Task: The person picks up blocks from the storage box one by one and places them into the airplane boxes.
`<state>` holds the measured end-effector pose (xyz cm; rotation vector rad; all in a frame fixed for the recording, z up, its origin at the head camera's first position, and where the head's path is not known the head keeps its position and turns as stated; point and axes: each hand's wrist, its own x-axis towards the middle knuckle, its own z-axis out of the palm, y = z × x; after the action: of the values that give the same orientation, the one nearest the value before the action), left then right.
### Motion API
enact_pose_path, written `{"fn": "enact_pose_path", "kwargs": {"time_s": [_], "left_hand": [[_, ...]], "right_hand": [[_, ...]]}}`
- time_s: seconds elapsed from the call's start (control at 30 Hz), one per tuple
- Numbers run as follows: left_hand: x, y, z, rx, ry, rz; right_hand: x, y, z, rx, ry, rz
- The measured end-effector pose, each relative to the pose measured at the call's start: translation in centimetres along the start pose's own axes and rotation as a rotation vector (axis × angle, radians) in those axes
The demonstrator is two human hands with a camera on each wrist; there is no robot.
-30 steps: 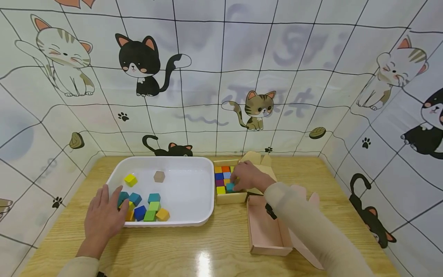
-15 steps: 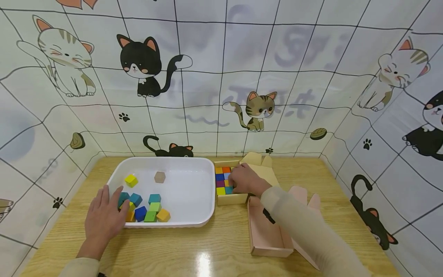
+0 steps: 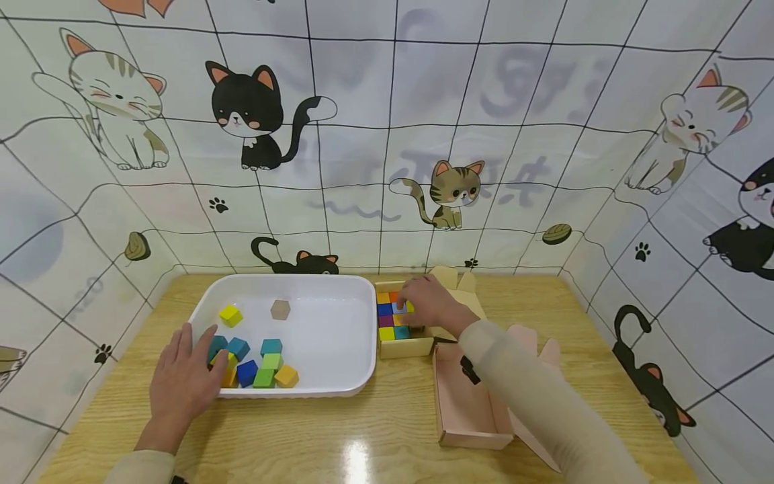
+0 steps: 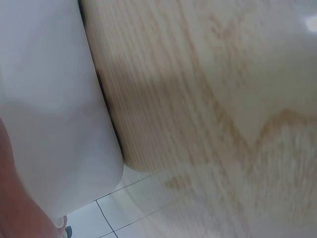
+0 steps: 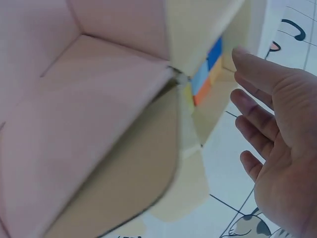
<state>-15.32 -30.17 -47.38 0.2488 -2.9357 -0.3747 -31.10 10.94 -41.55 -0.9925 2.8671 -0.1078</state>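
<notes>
In the head view my left hand lies over the front left rim of the white tray, fingers extended by the teal and yellow blocks. Coloured wooden blocks lie loose in the tray, among them a blue block and a yellow block. My right hand is over the pale yellow cardboard box, hiding part of its rows of blocks. A teal block sits in the front row beside a yellow block. In the right wrist view my fingers are loosely bent with nothing between them.
A pink cardboard box stands with its lid folded out, in front of the yellow box and under my right forearm. The yellow box's lid flap leans to the right. A cat-print sheet surrounds the wooden table.
The teal block went down into the front row of the yellow box, and my right hand let go of it and rose, its fingers spreading. My left hand stayed on the tray.
</notes>
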Motion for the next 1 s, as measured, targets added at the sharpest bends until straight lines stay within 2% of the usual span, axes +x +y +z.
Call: {"fn": "enact_pose_path", "kwargs": {"time_s": [0.17,0.37,0.63,1.0], "left_hand": [[0.1,0.0,0.0,0.0,0.009,0.007],[0.1,-0.2,0.0,-0.001,0.013,0.014],[0.0,-0.4,0.1,0.008,0.017,0.042],[-0.4,-0.5,-0.1,0.021,0.016,0.074]], "right_hand": [[0.7,-1.0,-1.0,0.042,0.052,-0.009],[2.1,-3.3,-1.5,0.051,0.096,-0.061],[3.5,-6.1,-0.9,0.02,0.053,-0.086],[6.2,-10.0,0.1,-0.064,0.042,-0.032]]}}
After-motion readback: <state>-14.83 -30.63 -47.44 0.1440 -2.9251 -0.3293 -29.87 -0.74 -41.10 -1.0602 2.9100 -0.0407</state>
